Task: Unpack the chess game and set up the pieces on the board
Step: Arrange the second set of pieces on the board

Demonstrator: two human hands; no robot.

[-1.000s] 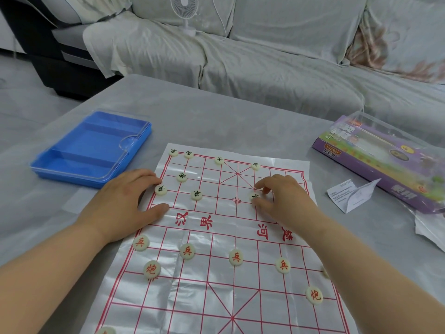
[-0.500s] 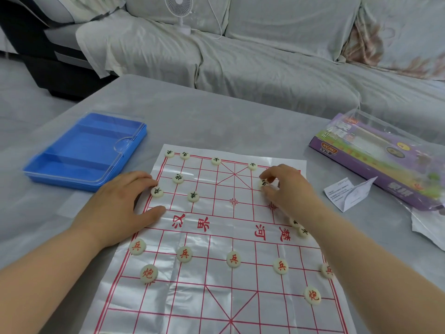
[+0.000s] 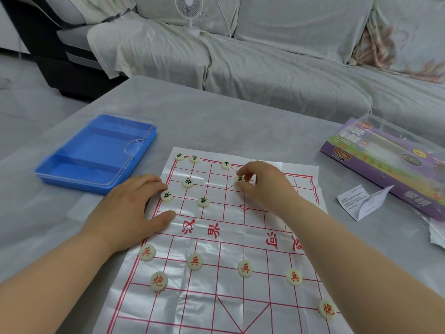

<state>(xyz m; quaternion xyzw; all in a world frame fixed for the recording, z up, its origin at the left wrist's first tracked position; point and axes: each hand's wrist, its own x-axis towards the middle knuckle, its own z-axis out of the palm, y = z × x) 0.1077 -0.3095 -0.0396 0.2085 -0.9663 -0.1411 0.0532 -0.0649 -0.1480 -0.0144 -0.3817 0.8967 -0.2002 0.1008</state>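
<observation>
A thin plastic board sheet (image 3: 228,297) with red grid lines lies on the grey table. Several cream discs with black characters (image 3: 203,201) sit on its far half, and several with red characters (image 3: 245,268) on the near half. My right hand (image 3: 261,183) pinches one black-marked disc (image 3: 238,179) between thumb and fingertips, near the far middle of the board. My left hand (image 3: 130,208) rests flat on the board's left edge, fingertips next to a black-marked disc (image 3: 166,196).
A blue compartment tray (image 3: 96,153) under a clear lid sits at the left. A purple game box (image 3: 385,160) in clear wrap lies at the right, a folded paper slip (image 3: 361,201) beside it. A covered sofa and a small fan (image 3: 189,8) are behind the table.
My right hand has carried the pinched disc from the board's middle toward the far rows. My left hand has stayed on the left edge. The camera has shifted slightly.
</observation>
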